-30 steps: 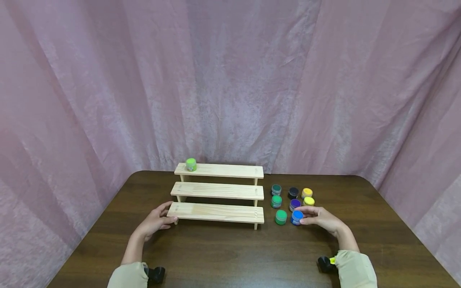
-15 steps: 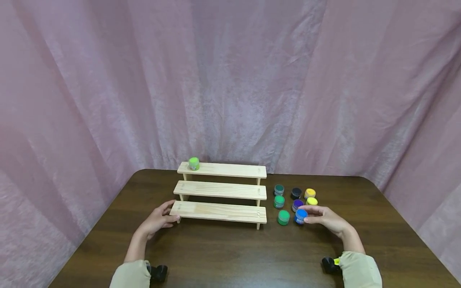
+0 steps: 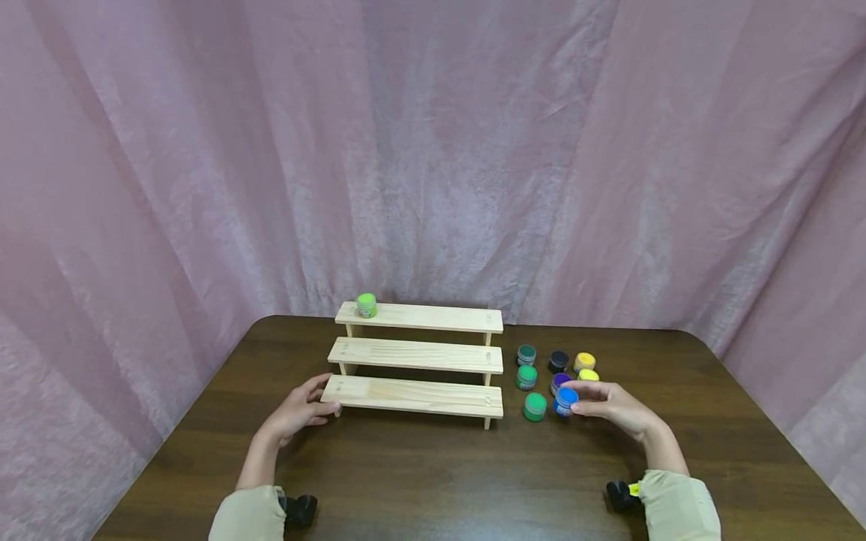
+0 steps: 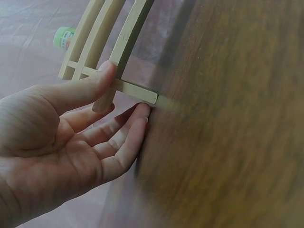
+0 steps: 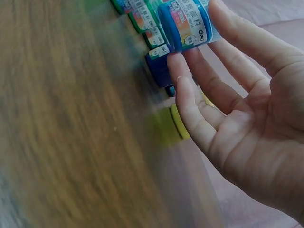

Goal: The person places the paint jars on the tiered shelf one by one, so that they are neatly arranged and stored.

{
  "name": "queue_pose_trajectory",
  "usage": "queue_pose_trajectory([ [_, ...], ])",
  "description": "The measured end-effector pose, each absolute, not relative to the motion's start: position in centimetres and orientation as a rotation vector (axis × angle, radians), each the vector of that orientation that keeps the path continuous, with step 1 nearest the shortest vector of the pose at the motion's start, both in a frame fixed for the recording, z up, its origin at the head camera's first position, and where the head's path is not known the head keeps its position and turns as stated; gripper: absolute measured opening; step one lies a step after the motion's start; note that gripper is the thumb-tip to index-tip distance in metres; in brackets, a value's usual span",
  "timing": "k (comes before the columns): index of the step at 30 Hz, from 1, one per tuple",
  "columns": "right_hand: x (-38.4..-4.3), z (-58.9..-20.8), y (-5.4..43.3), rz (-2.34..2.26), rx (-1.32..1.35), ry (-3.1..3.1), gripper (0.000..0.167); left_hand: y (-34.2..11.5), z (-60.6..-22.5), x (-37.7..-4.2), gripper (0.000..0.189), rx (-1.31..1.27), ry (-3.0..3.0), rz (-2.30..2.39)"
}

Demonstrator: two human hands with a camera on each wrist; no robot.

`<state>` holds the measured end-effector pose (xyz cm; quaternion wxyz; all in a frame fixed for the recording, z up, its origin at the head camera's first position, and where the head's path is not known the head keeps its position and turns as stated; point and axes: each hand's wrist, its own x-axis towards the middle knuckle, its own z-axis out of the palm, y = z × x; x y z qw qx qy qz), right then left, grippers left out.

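A short, round plastic jar with a bright blue lid (image 3: 565, 400), its multicoloured label (image 5: 191, 21) printed "deli", is between three and four o'clock of the pale wooden three-tiered stand (image 3: 416, 355). A green-lidded round jar (image 3: 534, 406) stands near it at nine o'clock. The right hand (image 3: 617, 410), extended from four o'clock, pinches the blue jar between thumb and fingers. The left hand (image 3: 298, 413), at the stand's eight o'clock, grips the lowest board's (image 3: 409, 394) end, fingers bent.

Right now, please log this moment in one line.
left grip: holds three-tier wooden rack; right grip: holds blue paint jar; lime paint jar: on top tier
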<state>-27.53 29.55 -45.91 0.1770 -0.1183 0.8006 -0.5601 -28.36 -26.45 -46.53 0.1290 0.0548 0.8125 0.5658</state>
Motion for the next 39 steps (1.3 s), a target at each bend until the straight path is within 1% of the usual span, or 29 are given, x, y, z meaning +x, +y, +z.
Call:
queue_pose_trajectory([
  [7,-27.6,-45.7,29.4,-1.605,-0.362,2.293,0.054,-26.2,-46.4,-28.4,0.073,0.138,2.359,1.642],
  [20,-27.9,-45.2,28.1,-1.701,-0.309,2.356,0.055,-26.2,-46.5,-28.4,0.074,0.143,2.346,1.652],
  [27,-28.4,-44.3,27.1,-1.790,-0.305,2.307,0.059,-26.4,-46.5,-28.4,0.073,0.128,2.353,1.653],
  [34,-29.1,-43.6,26.5,-1.770,-0.260,2.373,0.059,-26.3,-46.4,-28.3,0.073,0.118,2.349,1.650],
  [39,-29.6,-43.5,25.8,-1.846,-0.243,2.339,0.058,-26.4,-46.4,-28.3,0.073,0.128,2.344,1.653],
])
